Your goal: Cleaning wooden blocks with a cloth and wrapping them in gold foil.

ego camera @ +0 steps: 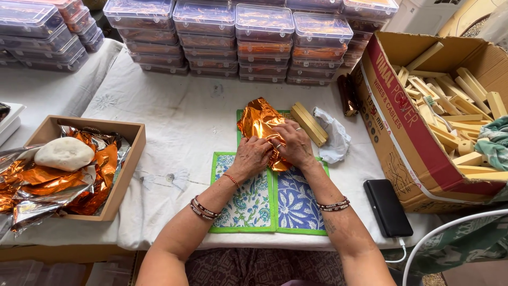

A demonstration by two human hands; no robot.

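A crinkled sheet of shiny orange foil lies on green-bordered, blue floral mats in the middle of the table. My left hand and my right hand press down side by side on the near part of the foil, fingers curled over it. Whatever is under the foil is hidden. Two pale wooden blocks lie just right of the foil, beside a crumpled white plastic bag.
A wooden tray at left holds loose orange foil sheets and a white lump. A cardboard box of wooden blocks stands at right, a black phone in front of it. Stacked clear plastic boxes line the back.
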